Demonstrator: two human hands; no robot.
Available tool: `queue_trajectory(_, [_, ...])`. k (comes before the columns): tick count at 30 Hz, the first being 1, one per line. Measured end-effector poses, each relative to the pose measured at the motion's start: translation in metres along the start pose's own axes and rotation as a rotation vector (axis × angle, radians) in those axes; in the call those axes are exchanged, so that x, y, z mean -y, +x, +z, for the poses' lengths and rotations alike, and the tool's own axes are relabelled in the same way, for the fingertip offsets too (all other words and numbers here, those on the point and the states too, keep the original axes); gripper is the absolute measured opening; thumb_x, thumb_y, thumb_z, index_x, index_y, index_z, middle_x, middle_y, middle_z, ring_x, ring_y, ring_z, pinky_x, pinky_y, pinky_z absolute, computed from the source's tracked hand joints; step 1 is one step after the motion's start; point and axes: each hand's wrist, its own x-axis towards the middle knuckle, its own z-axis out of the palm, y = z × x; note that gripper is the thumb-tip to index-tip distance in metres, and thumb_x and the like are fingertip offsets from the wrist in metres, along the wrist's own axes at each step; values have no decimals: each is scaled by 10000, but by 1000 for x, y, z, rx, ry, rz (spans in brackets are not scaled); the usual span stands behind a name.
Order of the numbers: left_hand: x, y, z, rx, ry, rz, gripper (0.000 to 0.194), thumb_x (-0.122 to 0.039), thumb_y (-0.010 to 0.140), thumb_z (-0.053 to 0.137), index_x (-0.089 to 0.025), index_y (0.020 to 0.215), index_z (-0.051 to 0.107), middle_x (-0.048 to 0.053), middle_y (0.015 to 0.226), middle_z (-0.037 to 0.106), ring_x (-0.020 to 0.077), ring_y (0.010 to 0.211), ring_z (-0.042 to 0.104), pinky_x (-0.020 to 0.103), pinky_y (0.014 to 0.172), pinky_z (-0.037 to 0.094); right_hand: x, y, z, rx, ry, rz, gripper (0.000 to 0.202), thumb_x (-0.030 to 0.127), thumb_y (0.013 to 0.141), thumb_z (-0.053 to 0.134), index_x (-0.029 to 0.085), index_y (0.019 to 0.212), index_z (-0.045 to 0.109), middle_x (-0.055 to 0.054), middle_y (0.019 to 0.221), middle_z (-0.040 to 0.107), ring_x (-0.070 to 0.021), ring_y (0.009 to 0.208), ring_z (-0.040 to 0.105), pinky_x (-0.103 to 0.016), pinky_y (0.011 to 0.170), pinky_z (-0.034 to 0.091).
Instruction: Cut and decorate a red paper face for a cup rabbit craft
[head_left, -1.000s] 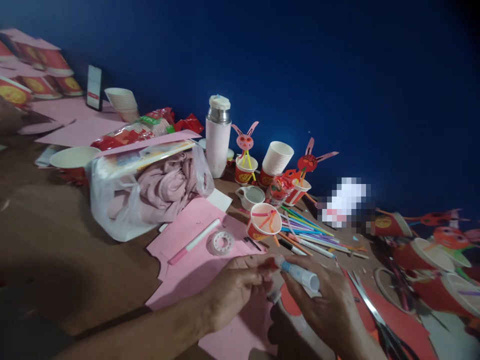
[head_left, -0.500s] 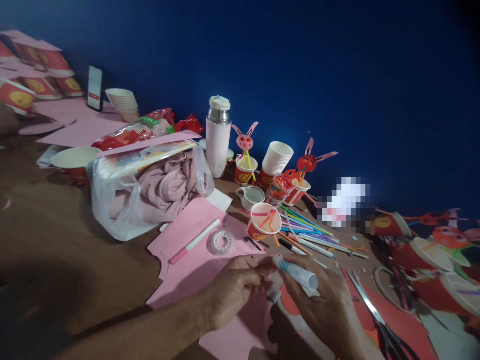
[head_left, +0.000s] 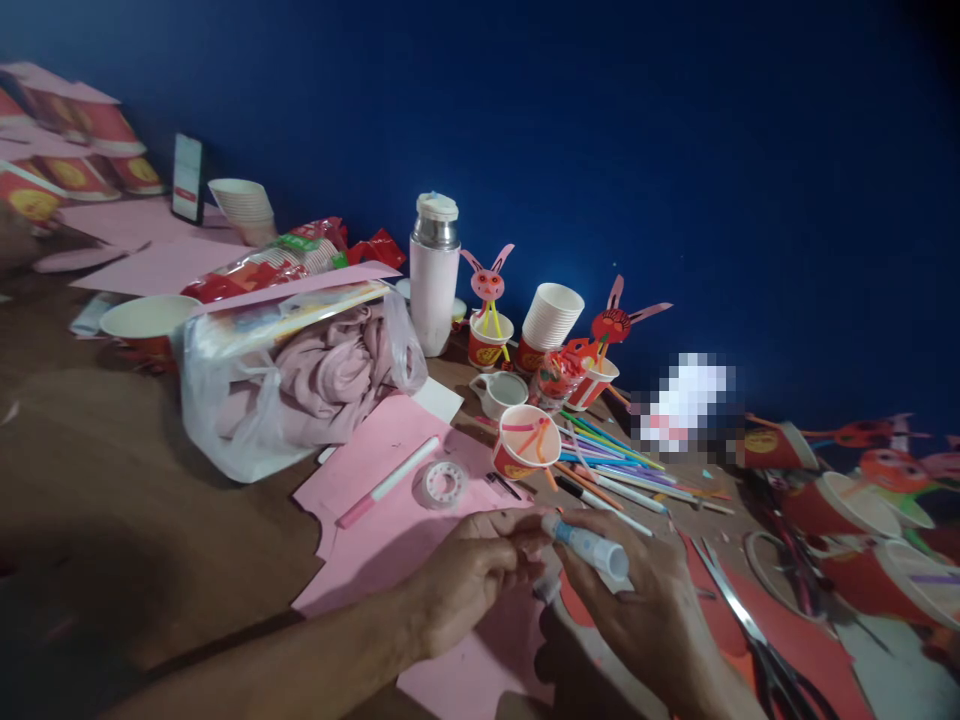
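Right grip [head_left: 637,590], mine, closed around a glue stick [head_left: 589,548]: my thumb and fingers hold the pale, blue-marked barrel, which lies tilted, its wider end toward the lower right and its narrow end toward my left grip [head_left: 480,565]. That left grip is drawn nearly together, fingers curled, fingertips at the narrow end; whether they pinch anything, I cannot tell. The glue stick is above the counter [head_left: 225,530], near the right side of the pink paper [head_left: 375,440]. On that paper lie a pink-and-white marker [head_left: 390,480] and a roll of tape [head_left: 427,487]. Beyond my hands stands a red paper cup [head_left: 517,465] with orange strips in it; coloured sticks [head_left: 607,460] fan out to its right. Beside my right wrist, dark-handled scissors [head_left: 739,600] lie on red paper [head_left: 817,630]. Farther back: a pale flask [head_left: 433,290] and a pink rabbit figure [head_left: 488,287].
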Motion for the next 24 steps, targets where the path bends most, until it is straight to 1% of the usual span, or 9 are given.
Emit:
queue_trajectory(3, [-1,-1,1,-40,11,-2,326,-60,537,603,-136,829,726,46,816,642,139,764,527,286,793,362,-2,1,-1,10,12,1,154,187,815,538,215,929,638,-48,800,737,-182,686,691,-270,598,535])
queue_trajectory(5, [-2,-2,0,-63,1,2,315,-73,535,626,-143,823,731,44,819,650,141,778,534,290,817,356,-3,0,-2,24,15,4,132,192,818,540,214,905,638,-44,756,729,-181,653,684,-274,582,527])
queue_trajectory(7, [-1,-2,-1,-49,-5,3,344,-67,527,612,-142,841,731,51,829,656,155,811,540,299,830,356,-3,-1,-1,45,7,18,121,201,815,544,212,883,643,-40,722,723,-183,622,681,-274,550,524])
queue_trajectory(11, [0,-1,-1,-33,0,9,408,-50,521,567,-143,886,724,58,825,654,176,832,542,316,817,364,-3,-4,1,65,-2,53,129,202,799,554,222,885,647,-47,766,738,-198,649,698,-266,521,532])
queue_trajectory(13, [0,-1,0,-26,9,14,387,-44,525,560,-139,863,723,54,797,643,168,797,538,312,799,364,-2,-3,1,62,10,64,124,204,803,550,225,881,643,-42,749,738,-189,622,693,-260,514,528])
queue_trajectory(15, [0,-1,1,-4,25,15,349,-39,536,564,-131,834,720,54,790,638,155,765,531,305,786,362,-1,-1,0,50,25,48,138,196,811,536,213,902,639,-47,756,735,-183,631,689,-267,543,526])
queue_trajectory(18, [-1,-1,0,-33,27,4,284,-67,569,622,-134,826,721,56,824,648,142,758,533,295,801,354,-2,1,-3,41,42,10,140,172,812,534,203,902,635,-54,779,726,-183,685,682,-276,591,511])
queue_trajectory(21, [0,-1,-1,-78,15,-1,274,-109,562,678,-144,829,727,51,819,658,140,755,541,290,812,354,-2,1,-5,39,45,19,121,168,806,542,206,869,638,-38,724,712,-173,631,662,-278,581,494])
queue_trajectory(24, [0,-1,-1,-69,21,8,293,-102,537,663,-151,818,730,47,798,661,149,765,545,288,802,364,-2,-1,-4,63,54,40,123,175,803,546,202,880,639,-28,698,711,-161,569,649,-262,532,484])
